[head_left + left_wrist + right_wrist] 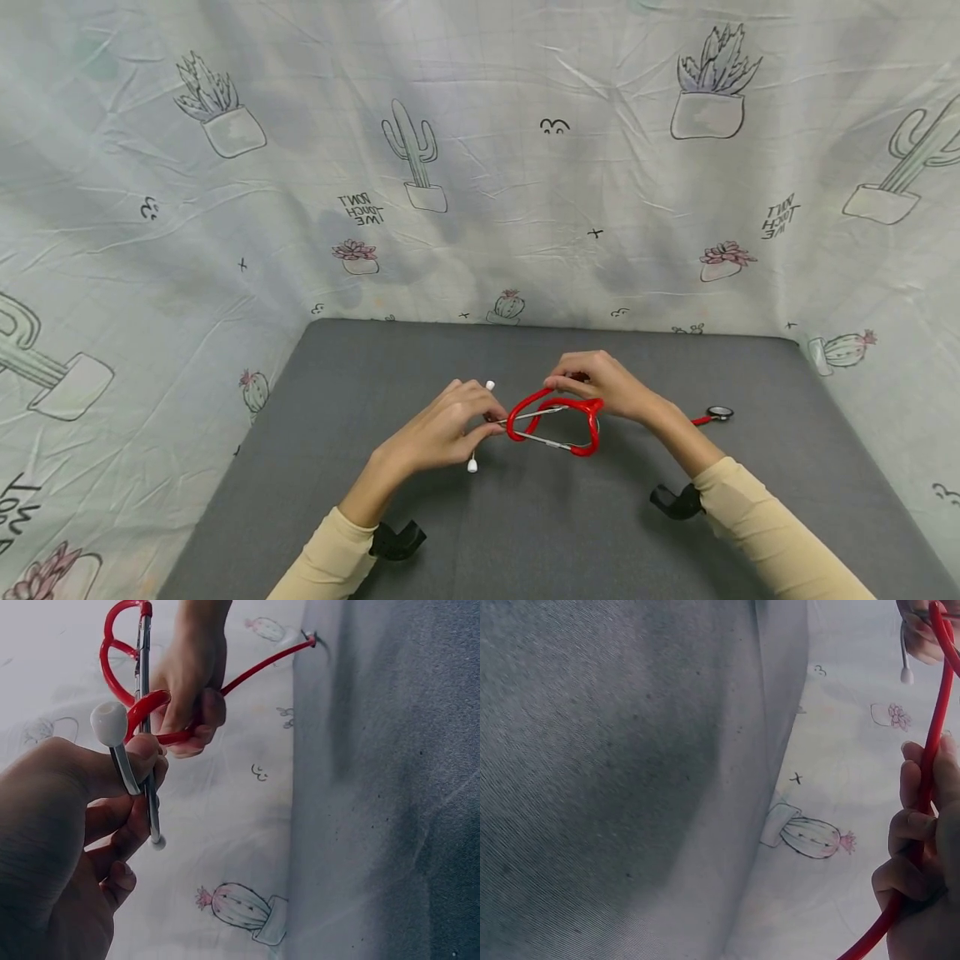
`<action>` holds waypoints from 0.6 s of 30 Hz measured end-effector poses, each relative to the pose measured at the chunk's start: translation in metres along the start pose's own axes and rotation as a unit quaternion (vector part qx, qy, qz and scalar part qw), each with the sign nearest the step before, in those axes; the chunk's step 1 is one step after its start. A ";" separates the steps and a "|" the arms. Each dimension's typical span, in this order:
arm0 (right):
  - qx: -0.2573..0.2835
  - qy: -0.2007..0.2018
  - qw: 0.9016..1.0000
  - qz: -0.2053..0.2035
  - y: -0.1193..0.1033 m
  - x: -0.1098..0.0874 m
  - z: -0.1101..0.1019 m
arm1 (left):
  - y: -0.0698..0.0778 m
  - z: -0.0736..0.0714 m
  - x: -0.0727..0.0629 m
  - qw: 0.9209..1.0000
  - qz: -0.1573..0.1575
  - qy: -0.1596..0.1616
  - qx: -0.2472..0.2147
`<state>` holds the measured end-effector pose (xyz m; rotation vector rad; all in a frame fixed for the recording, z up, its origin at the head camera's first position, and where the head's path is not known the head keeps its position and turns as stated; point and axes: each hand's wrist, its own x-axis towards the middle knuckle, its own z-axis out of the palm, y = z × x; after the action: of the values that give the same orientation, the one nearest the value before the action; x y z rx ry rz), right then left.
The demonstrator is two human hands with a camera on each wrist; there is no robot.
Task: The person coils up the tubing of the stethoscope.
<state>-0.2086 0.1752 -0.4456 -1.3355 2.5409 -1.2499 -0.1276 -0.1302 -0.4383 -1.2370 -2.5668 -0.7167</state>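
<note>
Both hands hold a red stethoscope (592,406) above the grey table. My left hand (448,423) pinches its metal ear tubes near the white eartips (109,724), thumb against fingers. The red tubing loops around the metal tubes just right of those fingertips. My right hand (603,385) grips the red tubing (930,761), its fingers curled round it in the right wrist view. Beyond the right forearm, the chest piece (720,412) shows at the tubing's end, low over or on the table; I cannot tell which.
The grey table (525,533) lies under both hands. A pale cloth backdrop (480,250) printed with potted cacti rises behind and along its sides. Black straps (397,542) with mounts sit at both wrists, over beige sleeves (772,525).
</note>
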 end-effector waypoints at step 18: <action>0.005 0.054 0.998 0.023 0.020 -0.015 0.037 | -0.009 0.006 0.009 0.999 -0.039 0.033 0.009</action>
<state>-0.2000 0.1680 -0.4891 -1.2327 2.6156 -1.3599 -0.1396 -0.1258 -0.4427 -1.0938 -2.5744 -0.7367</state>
